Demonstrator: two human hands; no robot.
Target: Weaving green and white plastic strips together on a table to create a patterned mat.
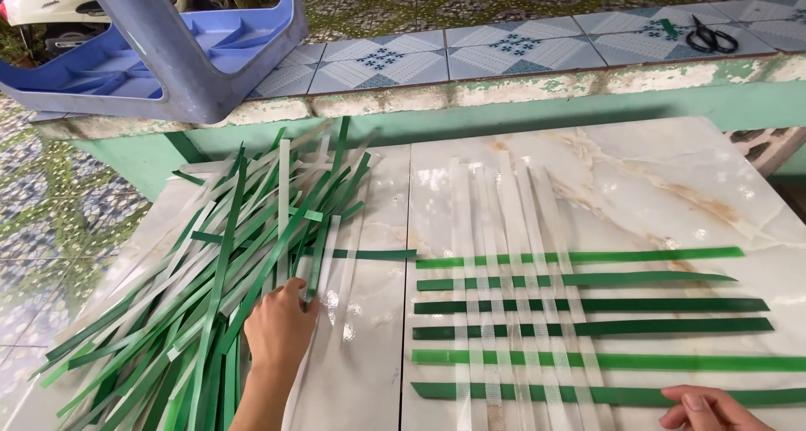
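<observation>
Head view. Left hand pinching end of green flat plastic strip at near side of loose pile of green and translucent white plastic strips, left half of white marble-pattern floor slab. Right hand at slab's near right edge, fingers curled, resting on nearest green strip of partly woven green-and-white strip mat. Black scissors on tiled ledge, far right. Blue plastic stool overturned on ledge, far left.

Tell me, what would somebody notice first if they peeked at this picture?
Probably the big messy heap of green and white strips on the left of the marble floor, where the left hand pinches one strip. Next comes the neat woven grid on the right, green strips crossing pale ones, with the right hand resting at its lower edge. Up on the tiled ledge sit a blue plastic stool and black scissors.
</observation>
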